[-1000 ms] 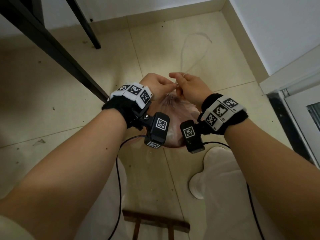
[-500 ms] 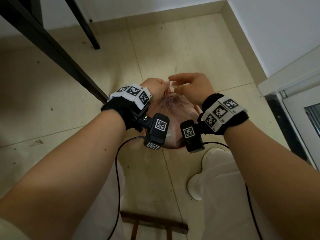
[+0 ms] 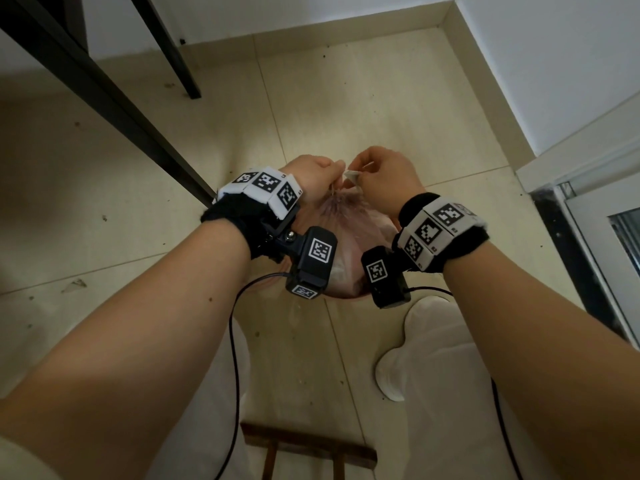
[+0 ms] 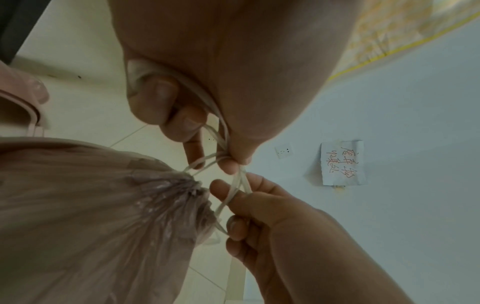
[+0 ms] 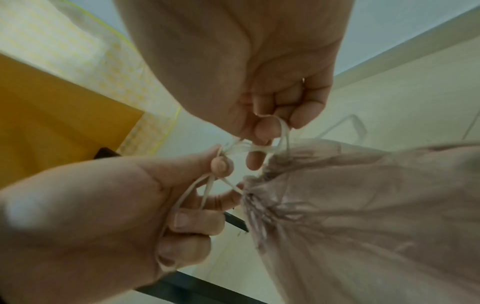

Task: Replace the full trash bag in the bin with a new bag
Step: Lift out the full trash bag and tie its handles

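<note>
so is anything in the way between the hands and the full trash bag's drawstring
Nothing visible. The left hand and the right hand both already pinch the white drawstring just above the cinched neck of the pink trash bag, with no other object between them.

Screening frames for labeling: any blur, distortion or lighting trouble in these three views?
Head: sharp, dim, wide-angle bend at edges. Left wrist: drawstring crisp, left hand looms large. Right wrist: soft motion blur on trash bag and right hand.
</note>
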